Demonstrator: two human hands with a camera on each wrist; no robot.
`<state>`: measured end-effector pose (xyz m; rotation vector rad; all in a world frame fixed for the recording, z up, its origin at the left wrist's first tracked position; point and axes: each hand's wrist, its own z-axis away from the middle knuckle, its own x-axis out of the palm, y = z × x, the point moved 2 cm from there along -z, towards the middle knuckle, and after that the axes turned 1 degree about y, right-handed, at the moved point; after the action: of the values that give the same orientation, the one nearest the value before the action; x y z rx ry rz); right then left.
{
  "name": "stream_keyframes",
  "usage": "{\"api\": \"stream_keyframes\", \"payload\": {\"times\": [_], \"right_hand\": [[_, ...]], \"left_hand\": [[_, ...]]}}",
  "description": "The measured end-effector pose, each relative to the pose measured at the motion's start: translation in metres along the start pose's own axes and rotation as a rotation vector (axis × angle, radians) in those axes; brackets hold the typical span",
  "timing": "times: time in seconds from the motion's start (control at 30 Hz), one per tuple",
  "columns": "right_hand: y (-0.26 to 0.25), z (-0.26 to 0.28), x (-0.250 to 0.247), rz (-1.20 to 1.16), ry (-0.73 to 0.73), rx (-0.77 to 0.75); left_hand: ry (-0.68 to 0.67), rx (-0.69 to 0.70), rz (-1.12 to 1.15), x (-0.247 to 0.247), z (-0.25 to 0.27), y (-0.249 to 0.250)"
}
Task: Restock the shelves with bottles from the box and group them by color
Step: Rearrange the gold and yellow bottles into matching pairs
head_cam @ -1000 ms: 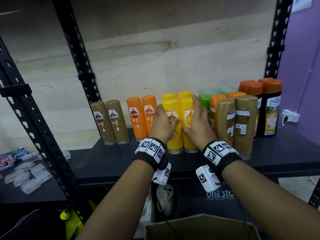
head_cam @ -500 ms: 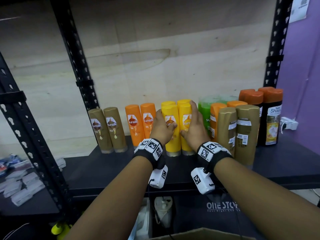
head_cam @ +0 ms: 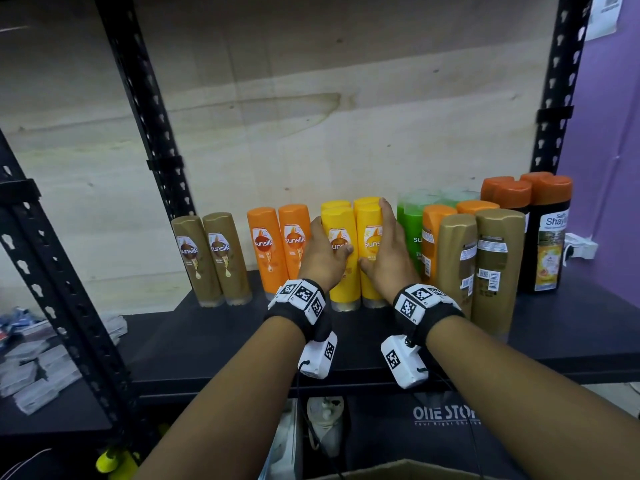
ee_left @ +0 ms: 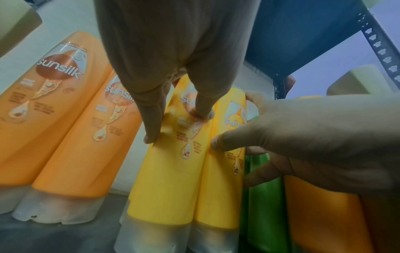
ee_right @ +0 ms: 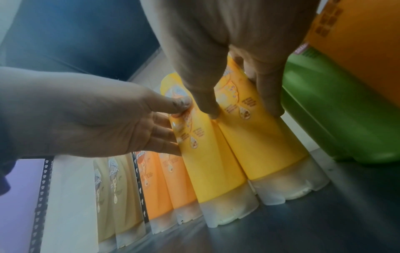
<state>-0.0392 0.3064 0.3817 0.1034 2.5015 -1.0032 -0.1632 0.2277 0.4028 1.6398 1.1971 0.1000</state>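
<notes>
Two yellow Sunsilk bottles stand upright side by side mid-shelf, with two more yellow ones behind them. My left hand (head_cam: 329, 244) grips the left front yellow bottle (head_cam: 337, 225), thumb on its label and fingers along its left side (ee_left: 177, 125). My right hand (head_cam: 379, 237) grips the right front yellow bottle (head_cam: 369, 233), thumb on the front and fingers up its right side (ee_right: 241, 109). The two bottles touch each other. Both stand on the dark shelf (head_cam: 242, 334). A corner of the cardboard box (head_cam: 398, 471) shows at the bottom edge.
Left of the yellow pair stand two orange bottles (head_cam: 263, 251) and two gold ones (head_cam: 211, 258). On the right are green bottles (head_cam: 408, 220), orange and gold bottles (head_cam: 485, 265) turned backwards, and two dark orange-capped bottles (head_cam: 547, 237). A black upright (head_cam: 149, 109) borders the shelf's left side.
Both hands have slid the two front yellow bottles back on the shelf, closer in line with the orange ones. The grip on each looks the same.
</notes>
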Motion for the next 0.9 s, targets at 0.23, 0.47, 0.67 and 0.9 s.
{"api": "stream_keyframes", "payload": {"times": [0.23,0.47,0.67,0.9], "right_hand": [[-0.001,0.002,-0.001,-0.01,-0.003,0.002],[-0.007,0.005,-0.004,0.052,-0.063,0.042],[-0.011,0.007,-0.015,0.049,-0.13,0.061],[-0.008,0.018,-0.025,-0.009,-0.196,0.101]], "left_hand": [[0.036,-0.002,0.024,0.003,-0.001,-0.001],[0.024,0.001,0.016,0.002,0.006,-0.001],[-0.078,-0.059,-0.073,0.002,0.023,0.0],[-0.154,-0.077,-0.193,-0.003,0.038,0.003]]}}
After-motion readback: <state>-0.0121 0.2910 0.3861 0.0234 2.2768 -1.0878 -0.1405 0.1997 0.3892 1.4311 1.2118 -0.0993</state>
